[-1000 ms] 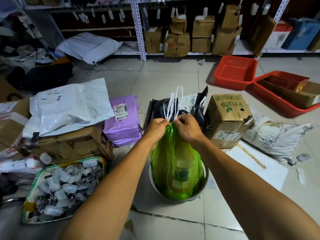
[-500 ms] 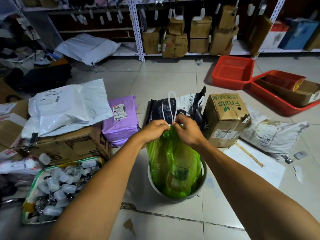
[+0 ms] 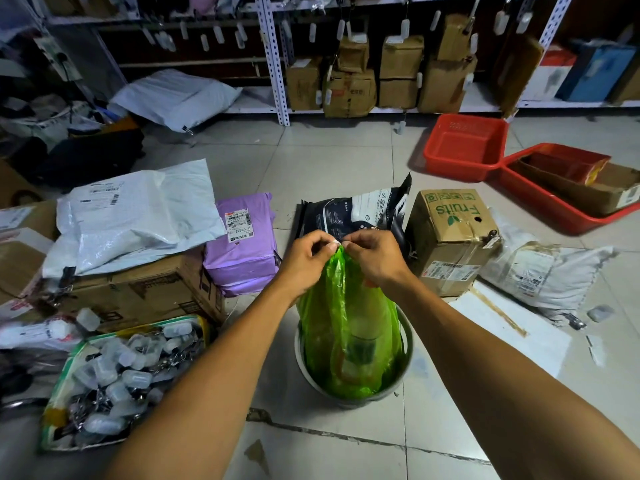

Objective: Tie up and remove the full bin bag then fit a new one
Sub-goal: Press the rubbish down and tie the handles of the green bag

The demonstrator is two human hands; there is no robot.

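A translucent green bin bag (image 3: 349, 327) stands full in a small round grey bin (image 3: 403, 379) on the tiled floor, its neck gathered to a point above the rim. My left hand (image 3: 306, 259) and my right hand (image 3: 375, 256) meet at that point. Both pinch the white drawstring (image 3: 336, 241), of which only a short bit shows between the fingertips. Pale containers show dimly through the bag.
Behind the bin lean a black pouch (image 3: 353, 213) and a "Fruits" cardboard box (image 3: 450, 237). A purple parcel (image 3: 242, 244) and white mailers on boxes lie left, a carton of small clear tubs (image 3: 121, 379) at front left, red trays (image 3: 464, 147) at the right, shelving at the back.
The long white drawstring loops that stood up above my hands have been pulled down; now only a short bit shows between my fingertips. The bag neck is tighter.
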